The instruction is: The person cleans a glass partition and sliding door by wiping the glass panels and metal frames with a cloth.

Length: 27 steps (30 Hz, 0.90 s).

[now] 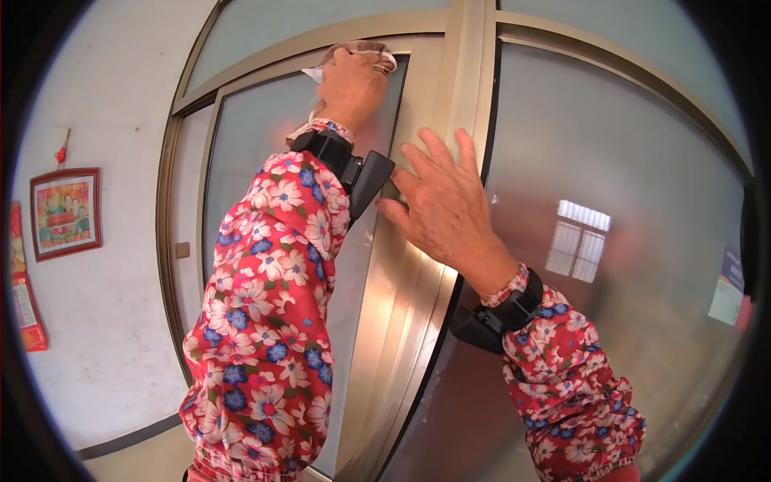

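My left hand [351,87] is raised to the top of the left frosted glass panel [265,120], its fingers closed on a brown and white cloth [383,61] at the panel's upper right corner. Part of the cloth hangs down behind the wrist. My right hand [443,197] lies lower, in front of the metal door frame [462,80] between the two panels, with fingers spread and nothing in them. Both wrists carry black straps with a dark device, over floral sleeves.
To the right is another large frosted panel [562,145] showing a window reflection and a label [728,287] near its right edge. A framed picture [66,214] hangs on the white wall [104,337] at left, beside red paper decorations [29,313].
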Available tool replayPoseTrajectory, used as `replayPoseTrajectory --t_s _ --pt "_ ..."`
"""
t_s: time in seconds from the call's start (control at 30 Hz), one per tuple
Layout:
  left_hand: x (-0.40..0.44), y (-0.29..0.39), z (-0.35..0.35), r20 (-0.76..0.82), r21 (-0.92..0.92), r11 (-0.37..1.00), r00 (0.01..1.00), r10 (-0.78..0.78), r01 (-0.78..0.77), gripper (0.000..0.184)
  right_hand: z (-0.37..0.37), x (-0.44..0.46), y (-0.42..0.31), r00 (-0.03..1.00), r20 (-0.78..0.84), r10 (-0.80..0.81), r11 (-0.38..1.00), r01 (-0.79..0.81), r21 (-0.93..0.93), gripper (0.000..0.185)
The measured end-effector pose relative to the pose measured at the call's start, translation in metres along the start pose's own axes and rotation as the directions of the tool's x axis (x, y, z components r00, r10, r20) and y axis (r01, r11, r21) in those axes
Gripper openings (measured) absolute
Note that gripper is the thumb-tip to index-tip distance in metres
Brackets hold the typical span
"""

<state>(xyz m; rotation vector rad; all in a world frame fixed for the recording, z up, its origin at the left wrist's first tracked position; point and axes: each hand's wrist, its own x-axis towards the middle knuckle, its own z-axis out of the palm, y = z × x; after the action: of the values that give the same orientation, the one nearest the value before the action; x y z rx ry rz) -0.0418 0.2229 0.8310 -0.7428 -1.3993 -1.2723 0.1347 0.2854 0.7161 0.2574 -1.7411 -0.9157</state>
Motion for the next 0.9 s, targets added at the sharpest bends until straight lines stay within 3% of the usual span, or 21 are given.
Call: replayPoseTrajectory --t_s 0.1,0.2,0.23,0.27,0.33,0.37,0.43,0.47,0.5,0.53,0.57,0.6,0.63,0.67,0.7,0.8,0.87,0.9 --pt "0.001 0.012 0.0 0.022 -0.051 0.973 0.974 0.225 -0.224 0.026 -0.002 0.002 0.001 1.0 -0.01 0.0 1.0 0.0 0.003 0.032" --pt "0.003 0.002 -0.003 0.107 -0.087 0.941 0.936 0.334 -0.326 0.026 0.001 -0.001 0.005 1.0 -0.023 -0.014 1.0 0.014 0.003 0.03" --pt "0.001 -0.013 -0.002 0.154 -0.142 0.899 0.888 0.434 -0.414 0.026 0.003 -0.002 0.006 0.999 -0.035 -0.016 1.0 0.016 0.006 0.029" --pt "-0.011 -0.021 -0.013 0.29 -0.241 0.901 0.86 0.421 -0.36 0.026 0.006 -0.004 0.004 0.999 -0.045 -0.016 1.0 0.016 0.013 0.029" --pt "-0.059 -0.053 -0.03 0.347 -0.323 0.814 0.74 0.576 -0.482 0.024 0.013 -0.005 0.002 0.998 -0.057 -0.023 0.999 0.025 0.028 0.028" --pt "-0.081 -0.075 -0.031 0.278 -0.306 0.686 0.627 0.728 -0.66 0.022 0.016 -0.005 0.004 0.998 -0.064 -0.028 0.999 0.03 0.031 0.027" --pt "-0.099 -0.102 -0.066 0.682 -0.42 0.822 0.464 0.565 -0.384 0.021 0.017 -0.006 0.005 0.998 -0.054 -0.02 0.999 0.022 0.032 0.026" --pt "-0.095 -0.096 -0.078 0.683 -0.405 0.909 0.628 0.375 -0.102 0.02 0.018 -0.005 0.005 0.999 -0.048 -0.024 0.999 0.025 0.032 0.026" --pt "-0.079 -0.089 -0.09 0.675 -0.393 0.901 0.724 0.145 0.185 0.02 0.018 -0.004 0.006 0.998 -0.052 -0.024 0.999 0.025 0.036 0.026" --pt "-0.063 -0.083 -0.094 0.666 -0.386 0.803 0.74 -0.098 0.453 0.019 0.018 -0.005 0.007 0.998 -0.056 -0.017 0.999 0.019 0.04 0.025" --pt "-0.041 -0.083 -0.085 0.451 -0.509 0.809 0.892 -0.04 0.293 0.019 0.018 -0.006 0.009 0.998 -0.057 -0.01 0.999 0.013 0.041 0.025" --pt "-0.017 -0.083 -0.069 0.199 -0.593 0.798 0.98 0.019 0.105 0.019 0.02 -0.005 0.01 0.998 -0.066 -0.017 0.999 0.02 0.045 0.024" --pt "0.004 -0.085 -0.042 0.074 -0.349 0.899 0.949 0.307 -0.264 0.02 0.023 -0.006 0.009 0.997 -0.074 -0.018 0.999 0.021 0.044 0.024" --pt "0.023 -0.086 -0.008 0.036 -0.047 0.808 0.808 0.589 -0.587 0.022 0.024 -0.007 0.01 0.997 -0.078 -0.012 0.999 0.015 0.041 0.023" --pt "0.03 -0.078 0.019 0.087 0.256 0.548 0.584 0.807 -0.796 0.024 0.023 -0.009 0.012 0.998 -0.056 -0.02 0.999 0.022 0.038 0.023" --pt "-0.05 -0.054 0.046 -0.105 0.007 0.86 0.855 0.508 -0.51 0.028 0.025 -0.009 0.02 0.973 -0.229 0.029 0.99 0.003 0.137 0.025" --pt "-0.122 -0.042 0.009 -0.102 -0.199 0.872 0.895 0.435 -0.447 0.033 0.027 -0.01 0.024 0.949 -0.313 0.034 0.987 0.018 0.16 0.025" --pt "-0.163 -0.053 -0.004 -0.037 -0.2 0.877 0.898 0.438 -0.436 0.035 0.031 -0.01 0.026 0.939 -0.342 0.038 0.986 0.021 0.167 0.024"
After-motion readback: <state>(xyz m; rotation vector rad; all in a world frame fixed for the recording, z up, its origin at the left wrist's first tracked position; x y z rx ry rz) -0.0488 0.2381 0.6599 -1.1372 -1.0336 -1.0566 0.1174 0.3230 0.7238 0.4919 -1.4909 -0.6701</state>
